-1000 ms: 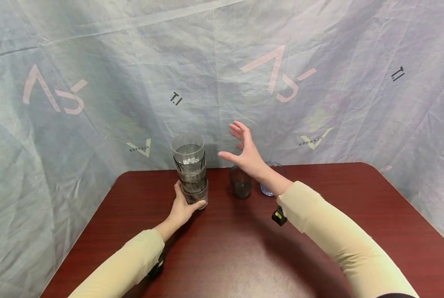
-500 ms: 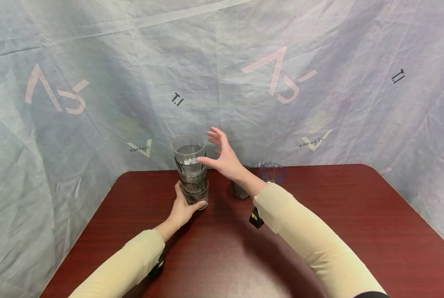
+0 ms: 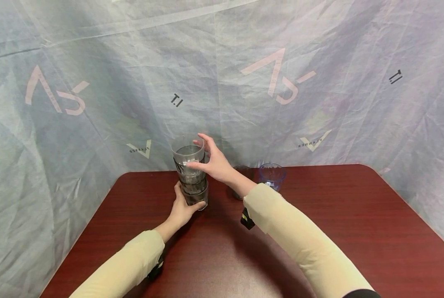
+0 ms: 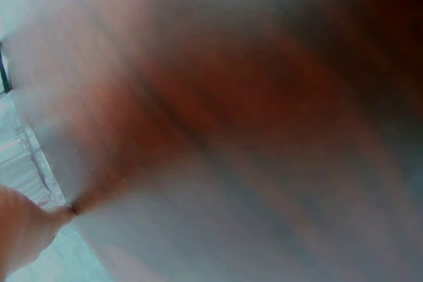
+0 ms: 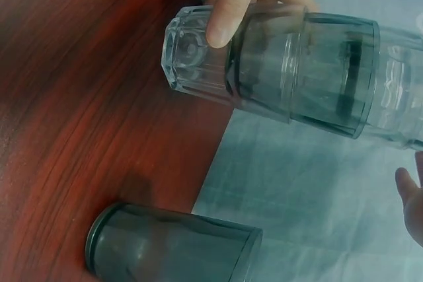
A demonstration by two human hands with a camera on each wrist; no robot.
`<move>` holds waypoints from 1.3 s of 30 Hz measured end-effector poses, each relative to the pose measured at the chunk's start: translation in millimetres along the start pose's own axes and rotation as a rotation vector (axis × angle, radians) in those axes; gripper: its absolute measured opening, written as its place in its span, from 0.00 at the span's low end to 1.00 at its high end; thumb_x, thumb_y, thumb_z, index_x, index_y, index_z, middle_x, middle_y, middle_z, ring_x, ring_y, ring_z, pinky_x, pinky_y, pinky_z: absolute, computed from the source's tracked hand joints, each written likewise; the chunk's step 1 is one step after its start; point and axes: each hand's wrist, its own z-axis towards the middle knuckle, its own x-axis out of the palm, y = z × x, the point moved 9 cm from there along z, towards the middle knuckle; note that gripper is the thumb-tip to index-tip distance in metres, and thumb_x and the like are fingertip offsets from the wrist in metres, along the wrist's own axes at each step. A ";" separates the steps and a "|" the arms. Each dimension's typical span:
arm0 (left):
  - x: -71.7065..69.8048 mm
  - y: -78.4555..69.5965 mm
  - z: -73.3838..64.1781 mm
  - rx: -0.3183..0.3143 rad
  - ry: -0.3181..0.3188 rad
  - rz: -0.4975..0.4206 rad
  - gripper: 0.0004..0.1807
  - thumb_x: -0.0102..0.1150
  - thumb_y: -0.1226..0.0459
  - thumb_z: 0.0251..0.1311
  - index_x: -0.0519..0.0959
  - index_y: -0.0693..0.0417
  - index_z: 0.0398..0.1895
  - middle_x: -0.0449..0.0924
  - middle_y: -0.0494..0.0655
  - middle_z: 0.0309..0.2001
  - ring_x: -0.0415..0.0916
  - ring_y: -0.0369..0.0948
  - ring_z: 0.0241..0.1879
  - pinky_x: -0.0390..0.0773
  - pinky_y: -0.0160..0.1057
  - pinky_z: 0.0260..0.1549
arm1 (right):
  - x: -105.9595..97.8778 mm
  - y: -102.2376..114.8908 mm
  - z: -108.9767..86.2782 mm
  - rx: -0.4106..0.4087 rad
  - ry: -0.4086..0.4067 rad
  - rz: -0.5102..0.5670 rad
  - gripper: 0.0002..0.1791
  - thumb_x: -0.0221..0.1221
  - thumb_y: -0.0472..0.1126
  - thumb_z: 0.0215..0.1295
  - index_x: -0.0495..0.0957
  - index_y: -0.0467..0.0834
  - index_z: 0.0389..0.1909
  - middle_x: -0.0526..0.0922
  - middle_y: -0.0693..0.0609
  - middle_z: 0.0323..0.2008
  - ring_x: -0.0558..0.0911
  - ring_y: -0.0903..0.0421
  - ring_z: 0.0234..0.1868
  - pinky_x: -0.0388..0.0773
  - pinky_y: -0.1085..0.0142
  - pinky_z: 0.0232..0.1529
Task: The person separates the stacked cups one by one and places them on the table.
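Note:
A stack of nested clear and smoky grey tumblers [image 3: 193, 177] stands upright on the table, with a clear one at the top. My left hand [image 3: 181, 210] grips the lowest tumbler, its thumb across the front. Beside the upper tumblers is my right hand [image 3: 217, 163], thumb and fingers spread in a wide curve at the side of the top tumbler [image 3: 186, 145]. In the right wrist view, the right hand's fingertips [image 5: 413, 206] show at the edge, a small gap from the glass. The left wrist view is mostly blurred wood, with part of the left hand [image 4: 23, 232].
Behind my right forearm stand a dark grey tumbler [image 5: 172, 242], partly hidden in the head view, and a bluish clear glass [image 3: 272, 174]. The reddish-brown table [image 3: 356, 207] ends at the back against a hanging grey printed sheet [image 3: 222, 74].
My right hand has moved left from in front of the separate glasses to the upper part of the stack. The left hand keeps its grip on the lowest tumbler.

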 end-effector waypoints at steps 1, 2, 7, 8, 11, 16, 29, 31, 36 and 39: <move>0.1 0.0 0.1 0.001 0.001 0.001 0.58 0.75 0.63 0.50 0.38 0.51 0.72 0.62 0.64 0.65 0.64 0.56 0.64 0.62 0.56 0.61 | 0.1 -0.1 -0.2 0.007 -0.001 0.001 0.49 0.68 0.40 0.60 0.47 0.48 0.75 0.67 0.52 0.68 0.60 0.52 0.70 0.60 0.48 0.65; 0.4 0.0 0.2 0.003 0.002 0.001 0.58 0.74 0.63 0.51 0.38 0.51 0.72 0.62 0.64 0.65 0.64 0.56 0.64 0.62 0.56 0.61 | 0.1 -0.2 -0.2 0.011 -0.001 0.004 0.48 0.68 0.41 0.60 0.48 0.49 0.75 0.67 0.52 0.68 0.60 0.53 0.70 0.60 0.50 0.65; 0.8 -0.8 0.4 0.010 -0.002 0.000 0.58 0.75 0.64 0.50 0.39 0.51 0.72 0.63 0.64 0.65 0.64 0.56 0.63 0.62 0.56 0.61 | 1.1 0.8 0.3 0.018 0.007 0.008 0.47 0.68 0.42 0.60 0.49 0.51 0.74 0.67 0.52 0.68 0.59 0.55 0.71 0.57 0.57 0.67; 0.9 -1.3 0.4 0.016 -0.002 0.002 0.58 0.75 0.64 0.50 0.39 0.52 0.72 0.63 0.65 0.64 0.64 0.57 0.63 0.63 0.56 0.60 | 1.4 1.1 0.6 0.015 0.009 0.012 0.48 0.68 0.41 0.60 0.48 0.50 0.75 0.66 0.51 0.68 0.58 0.55 0.71 0.56 0.58 0.68; 1.1 -2.1 0.5 0.024 -0.005 0.004 0.58 0.75 0.64 0.50 0.39 0.53 0.72 0.64 0.65 0.64 0.65 0.57 0.62 0.63 0.56 0.60 | 1.6 2.4 1.2 0.000 0.007 0.019 0.49 0.68 0.40 0.60 0.48 0.48 0.75 0.66 0.48 0.68 0.58 0.53 0.72 0.54 0.57 0.69; 1.8 -1.6 0.6 0.023 -0.005 0.010 0.58 0.75 0.64 0.50 0.39 0.53 0.72 0.63 0.65 0.64 0.65 0.57 0.63 0.63 0.56 0.60 | 1.9 2.6 -0.1 -0.013 -0.009 0.013 0.48 0.68 0.40 0.60 0.49 0.47 0.74 0.67 0.47 0.67 0.59 0.56 0.71 0.54 0.60 0.68; 0.7 -1.8 -1.2 0.010 0.004 0.030 0.57 0.74 0.63 0.51 0.38 0.52 0.72 0.61 0.65 0.66 0.63 0.57 0.64 0.62 0.56 0.61 | 3.7 6.1 -5.9 -0.044 -0.039 -0.039 0.47 0.69 0.43 0.59 0.50 0.52 0.73 0.67 0.50 0.67 0.59 0.58 0.71 0.58 0.59 0.67; 0.7 -1.6 -0.6 0.014 0.000 0.033 0.57 0.74 0.62 0.51 0.39 0.52 0.72 0.61 0.65 0.65 0.63 0.57 0.64 0.62 0.56 0.61 | 3.7 8.2 -5.4 -0.064 -0.042 -0.050 0.47 0.69 0.43 0.59 0.50 0.51 0.73 0.67 0.49 0.67 0.60 0.58 0.70 0.58 0.59 0.67; -0.7 -2.3 -0.8 0.016 -0.008 0.028 0.57 0.75 0.63 0.50 0.40 0.51 0.71 0.63 0.64 0.64 0.65 0.57 0.63 0.63 0.56 0.60 | 3.5 10.5 -4.4 -0.085 -0.044 -0.043 0.47 0.69 0.42 0.59 0.50 0.50 0.73 0.66 0.45 0.67 0.61 0.58 0.70 0.57 0.61 0.67; -1.3 -3.4 -1.4 0.013 -0.007 0.019 0.57 0.75 0.63 0.50 0.40 0.51 0.71 0.64 0.64 0.64 0.65 0.56 0.63 0.63 0.55 0.60 | 2.3 12.1 -3.8 -0.096 -0.057 -0.023 0.46 0.68 0.41 0.60 0.50 0.49 0.73 0.67 0.48 0.67 0.62 0.60 0.69 0.57 0.63 0.67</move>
